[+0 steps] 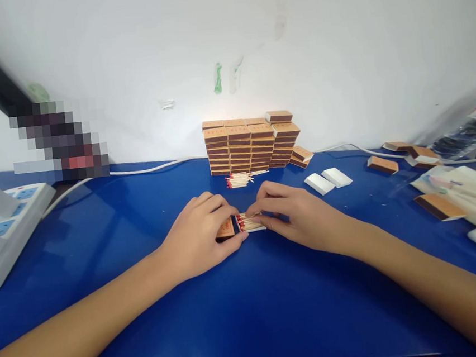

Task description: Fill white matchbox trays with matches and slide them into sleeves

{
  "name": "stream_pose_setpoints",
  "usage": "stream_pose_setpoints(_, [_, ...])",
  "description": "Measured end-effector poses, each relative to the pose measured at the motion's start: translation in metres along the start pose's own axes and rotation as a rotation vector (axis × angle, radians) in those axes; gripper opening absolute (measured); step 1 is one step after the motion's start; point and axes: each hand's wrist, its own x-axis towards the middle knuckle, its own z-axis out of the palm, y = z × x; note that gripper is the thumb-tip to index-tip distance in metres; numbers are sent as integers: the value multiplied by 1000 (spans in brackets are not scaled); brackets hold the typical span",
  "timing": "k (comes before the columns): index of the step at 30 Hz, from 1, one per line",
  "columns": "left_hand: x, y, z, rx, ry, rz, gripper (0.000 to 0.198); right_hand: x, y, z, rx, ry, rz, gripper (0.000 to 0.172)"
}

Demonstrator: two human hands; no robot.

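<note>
My left hand [203,232] is closed around an orange-brown matchbox sleeve [226,230] on the blue table. A white inner tray [262,228] full of red-tipped matches [245,221] lies at the sleeve's right end, its heads towards the sleeve. Pinched fingers of my right hand [292,212] are on the tray and matches, covering its right end. Whether the tray's left edge is inside the sleeve, I cannot tell. Just behind my hands lies a loose pile of matches [240,180].
Stacked matchboxes [238,145] stand against the white wall. Two white trays [326,181] lie right of the loose matches. Further right are scattered matchboxes [383,164] and plastic packaging [470,190]. A power strip [27,221] sits at left, with a white cable [148,169] along the wall.
</note>
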Motion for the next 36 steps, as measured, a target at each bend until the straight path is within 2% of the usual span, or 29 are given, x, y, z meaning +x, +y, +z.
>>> stream_pose_setpoints(3, [1, -1, 0, 4, -2, 3, 29, 1, 1, 4, -19, 21, 6, 16])
stream_pose_setpoints(7, [2, 0, 1, 6, -4, 7, 27, 1, -4, 5, 0, 32, -40, 22])
stream_pose_setpoints(12, [1, 1, 0, 2, 2, 7, 25, 0, -10, 3, -32, -80, -91, 30])
stream_pose_setpoints(18, [1, 1, -1, 4, -3, 5, 27, 0, -8, 4, 29, -20, -38, 23])
stream_pose_setpoints(28, [0, 0, 0, 11, -4, 5, 26, -2, -10, 4, 80, -60, -50, 26])
stream_pose_setpoints(33, [0, 0, 0, 14, -12, 9, 23, 3, -13, 12, 65, -31, -9, 16])
stream_pose_setpoints(36, [1, 1, -1, 16, -15, 13, 26, 8, -16, 13, 81, -60, 29, 12])
